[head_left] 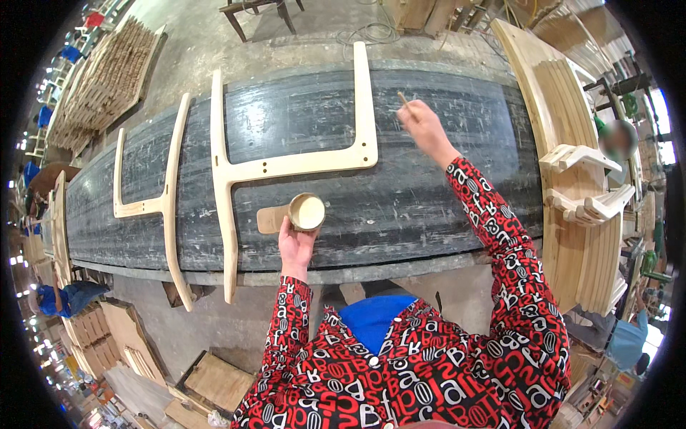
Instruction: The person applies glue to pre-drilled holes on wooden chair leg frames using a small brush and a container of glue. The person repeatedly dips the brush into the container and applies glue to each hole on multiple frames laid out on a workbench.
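Your left hand (295, 243) grip clamps the glue cup (307, 211) just below the wooden frame (286, 166); your right hand (426, 129) grip pinches a stick (406, 101) right of it; tilt the cup and glue may spill on the counter (429, 193)

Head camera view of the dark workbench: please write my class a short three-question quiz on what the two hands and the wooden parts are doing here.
1. True or false: the left hand is at a small round cup of pale creamy stuff.
2. What does the right hand hold?
A. a hammer
B. a thin wooden stick
C. a tape measure
3. How many pale wooden frame pieces lie flat on the dark workbench?

Key
1. True. The cup stands on the bench next to a small flat piece of wood.
2. B. The stick pokes up from the fingers, over the bench.
3. Two: a large frame in the middle and a smaller frame to the left.
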A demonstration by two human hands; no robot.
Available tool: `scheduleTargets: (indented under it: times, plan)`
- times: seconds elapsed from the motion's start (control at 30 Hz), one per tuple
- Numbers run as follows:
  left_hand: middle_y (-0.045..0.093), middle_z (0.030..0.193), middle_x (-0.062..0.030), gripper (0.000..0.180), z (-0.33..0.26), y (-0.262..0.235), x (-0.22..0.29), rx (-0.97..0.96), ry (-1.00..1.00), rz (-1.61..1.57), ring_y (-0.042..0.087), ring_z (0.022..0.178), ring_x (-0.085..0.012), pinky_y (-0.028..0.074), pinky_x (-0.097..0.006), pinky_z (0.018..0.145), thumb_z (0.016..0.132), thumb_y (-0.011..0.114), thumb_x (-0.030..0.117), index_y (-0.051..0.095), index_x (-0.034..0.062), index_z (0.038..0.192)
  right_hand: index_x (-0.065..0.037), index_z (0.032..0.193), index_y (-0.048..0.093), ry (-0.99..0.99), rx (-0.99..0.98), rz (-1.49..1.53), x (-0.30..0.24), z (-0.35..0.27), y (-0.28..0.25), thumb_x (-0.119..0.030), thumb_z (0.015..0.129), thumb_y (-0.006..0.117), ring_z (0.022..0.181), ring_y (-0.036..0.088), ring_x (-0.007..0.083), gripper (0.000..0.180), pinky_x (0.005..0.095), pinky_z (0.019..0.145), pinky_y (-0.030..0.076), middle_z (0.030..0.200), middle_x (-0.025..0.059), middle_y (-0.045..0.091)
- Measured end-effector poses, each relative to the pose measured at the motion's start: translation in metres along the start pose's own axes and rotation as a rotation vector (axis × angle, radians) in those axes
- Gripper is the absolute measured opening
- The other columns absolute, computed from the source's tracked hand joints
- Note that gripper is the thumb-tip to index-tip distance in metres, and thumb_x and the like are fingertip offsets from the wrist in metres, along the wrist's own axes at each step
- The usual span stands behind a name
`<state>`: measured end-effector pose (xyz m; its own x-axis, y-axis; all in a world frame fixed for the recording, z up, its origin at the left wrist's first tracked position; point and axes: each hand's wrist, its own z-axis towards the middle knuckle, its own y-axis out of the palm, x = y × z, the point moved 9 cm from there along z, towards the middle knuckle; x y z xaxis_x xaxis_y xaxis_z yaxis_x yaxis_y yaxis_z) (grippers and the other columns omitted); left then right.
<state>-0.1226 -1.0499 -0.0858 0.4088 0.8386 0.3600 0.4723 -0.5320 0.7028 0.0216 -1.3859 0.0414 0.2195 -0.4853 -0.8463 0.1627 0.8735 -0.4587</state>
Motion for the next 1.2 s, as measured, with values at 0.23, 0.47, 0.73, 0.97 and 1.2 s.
scheduleTargets:
  times: [0.23, 0.47, 0.73, 0.97, 1.2]
  plan:
    - [0.047, 0.135, -0.0121, 0.044, -0.005, -0.021, 0.024, -0.048, -0.05, -0.034, 0.044, 0.125, -0.0295, 0.035, -0.051, 0.104, 0.099, 0.033, 0.034, 0.044, 0.0068, 0.132, -0.009, 0.072, 0.051, 0.984, -0.162, 0.545, 0.128, -0.001, 0.094, -0.044, 0.09, 0.05, 0.073, 0.051, 0.0224, 0.039, 0.0509, 0.063, 0.044, 0.077, 0.0047, 0.051]
    - [0.049, 0.133, -0.0104, 0.042, -0.054, -0.074, 0.073, -0.023, 0.0, -0.017, 0.047, 0.122, -0.0268, 0.037, -0.047, 0.102, 0.098, 0.038, 0.033, 0.045, 0.0053, 0.129, -0.008, 0.073, 0.05, 1.004, -0.23, 0.535, 0.104, -0.014, 0.156, -0.041, 0.093, 0.046, 0.074, 0.056, 0.0236, 0.039, 0.0566, 0.071, 0.048, 0.073, 0.0066, 0.054]
    - [0.054, 0.128, -0.0109, 0.042, -0.097, -0.125, 0.151, 0.005, 0.063, -0.032, 0.051, 0.118, -0.0258, 0.041, -0.043, 0.099, 0.098, 0.038, 0.033, 0.049, 0.0045, 0.127, -0.008, 0.079, 0.048, 1.037, -0.141, 0.651, 0.035, -0.02, 0.255, -0.04, 0.092, 0.047, 0.075, 0.053, 0.0264, 0.035, 0.0522, 0.064, 0.05, 0.083, 0.0066, 0.049]
    - [0.05, 0.133, -0.0113, 0.044, -0.134, -0.166, 0.223, -0.011, 0.19, -0.034, 0.049, 0.121, -0.0268, 0.038, -0.045, 0.103, 0.096, 0.043, 0.03, 0.047, 0.002, 0.129, 0.001, 0.105, 0.055, 1.111, -0.057, 0.981, -0.054, -0.023, 0.39, -0.036, 0.09, 0.046, 0.075, 0.055, 0.0304, 0.041, 0.0552, 0.069, 0.048, 0.096, 0.0191, 0.058]
    - [0.05, 0.132, -0.0092, 0.043, -0.119, -0.142, 0.238, -0.077, 0.209, 0.209, 0.048, 0.121, -0.0258, 0.042, -0.044, 0.099, 0.096, 0.044, 0.033, 0.044, 0.0083, 0.131, 0.002, 0.101, 0.055, 0.639, -0.295, 0.999, -0.129, 0.032, 0.372, -0.021, 0.089, 0.052, 0.069, 0.063, 0.0194, 0.025, 0.0367, 0.064, 0.05, 0.085, 0.0111, 0.061]
